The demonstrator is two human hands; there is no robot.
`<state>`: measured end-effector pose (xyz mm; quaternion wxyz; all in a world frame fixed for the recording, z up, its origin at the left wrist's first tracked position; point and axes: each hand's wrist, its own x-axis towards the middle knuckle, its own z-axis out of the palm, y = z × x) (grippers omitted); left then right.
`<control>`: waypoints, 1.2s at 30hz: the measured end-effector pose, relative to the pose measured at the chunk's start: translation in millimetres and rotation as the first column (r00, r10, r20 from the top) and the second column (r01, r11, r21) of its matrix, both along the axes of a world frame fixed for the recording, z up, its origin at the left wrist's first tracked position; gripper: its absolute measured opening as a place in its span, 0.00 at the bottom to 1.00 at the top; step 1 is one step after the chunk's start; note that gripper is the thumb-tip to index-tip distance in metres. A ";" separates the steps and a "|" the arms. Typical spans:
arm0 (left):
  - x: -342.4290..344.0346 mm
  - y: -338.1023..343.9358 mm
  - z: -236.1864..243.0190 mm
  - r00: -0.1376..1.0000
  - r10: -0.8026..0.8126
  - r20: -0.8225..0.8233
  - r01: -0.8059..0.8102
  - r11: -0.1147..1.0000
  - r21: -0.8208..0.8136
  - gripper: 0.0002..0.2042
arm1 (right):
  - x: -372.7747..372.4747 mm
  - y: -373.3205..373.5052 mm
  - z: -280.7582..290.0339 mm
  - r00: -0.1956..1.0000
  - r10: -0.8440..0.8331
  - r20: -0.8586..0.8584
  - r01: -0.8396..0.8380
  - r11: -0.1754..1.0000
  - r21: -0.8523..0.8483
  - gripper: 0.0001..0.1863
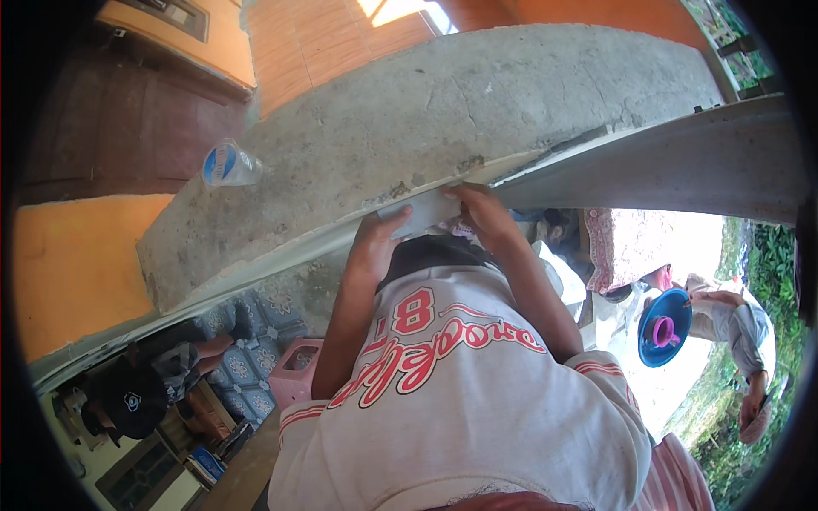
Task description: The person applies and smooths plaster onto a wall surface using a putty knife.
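Just in front of my dark shorts, a flat pale grey piece (419, 213) with a smooth face spans between my two hands. My left hand (375, 241) grips its left end, thumb laid over the top. At the other end my right hand (484, 213) has its thumb and fingers on it, close against the concrete ledge. What kind of thing it is, I cannot make out, and its underside is hidden. A clear plastic cup with a blue mark (230, 164) is on the ledge to the left, away from both hands.
A wide grey concrete ledge (383, 111) curves across ahead of me. Beside my left arm is a pink plastic stool (294, 368). A person in a black cap (128, 400) is at lower left; another at right holds a blue basin (652, 304) with a pink dipper.
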<state>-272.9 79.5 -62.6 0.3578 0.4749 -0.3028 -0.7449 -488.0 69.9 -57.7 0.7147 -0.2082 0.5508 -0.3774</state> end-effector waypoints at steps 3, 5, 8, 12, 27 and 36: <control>-37.0 -11.4 -10.2 0.960 0.057 -0.274 -0.003 0.981 0.192 0.16 | -17.9 6.7 16.4 0.975 -0.128 -0.180 0.094 0.977 -0.189 0.18; -50.3 -16.0 -18.1 0.907 0.055 -0.417 0.056 0.967 0.248 0.16 | -25.6 6.1 30.0 0.873 -0.069 -0.482 -0.022 0.983 -0.182 0.19; -48.9 -18.0 -29.9 0.820 0.052 -0.571 0.132 0.952 0.275 0.16 | -11.3 8.8 48.6 0.700 -0.082 -0.709 -0.192 0.935 -0.298 0.19; -4.1 -6.9 -43.1 0.749 0.074 -0.659 0.139 0.954 0.265 0.17 | 40.2 16.1 69.5 0.628 0.025 -0.778 -0.307 0.926 -0.219 0.19; 357.1 79.2 -24.0 0.932 0.313 -0.181 -0.317 0.948 0.005 0.20 | 358.3 43.9 23.0 0.666 0.592 -0.454 -0.729 0.647 -0.226 0.24; 383.7 83.5 34.5 0.699 0.334 0.632 -0.139 0.931 -0.338 0.21 | 394.1 46.9 1.9 0.823 0.466 0.324 -0.481 0.876 -0.039 0.22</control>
